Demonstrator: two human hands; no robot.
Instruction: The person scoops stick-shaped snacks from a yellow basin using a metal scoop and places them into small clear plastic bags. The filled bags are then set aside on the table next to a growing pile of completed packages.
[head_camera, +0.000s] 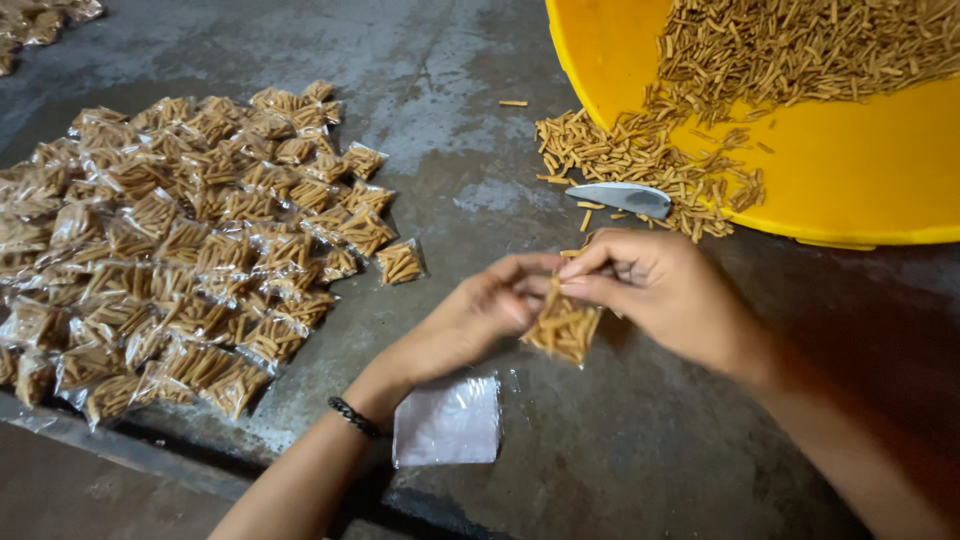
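My left hand (480, 310) and my right hand (655, 285) meet in the middle, both pinching the top of one small clear packet of snack sticks (562, 330) that hangs between them above the floor. A dark bracelet (355, 417) circles my left wrist. Just below my left hand lies a stack of flat empty clear bags (447, 422). A big yellow tub (860, 160), tipped on its side at the upper right, holds a heap of loose snack sticks (800, 45) that spills over its rim. A small white scoop (622, 198) rests on that spill.
A wide pile of filled packets (190, 250) covers the grey concrete floor (470, 140) at the left. One packet (400, 262) lies slightly apart at the pile's right edge. More packets (35, 25) show in the top left corner. A ledge edge (130, 450) runs along the bottom left.
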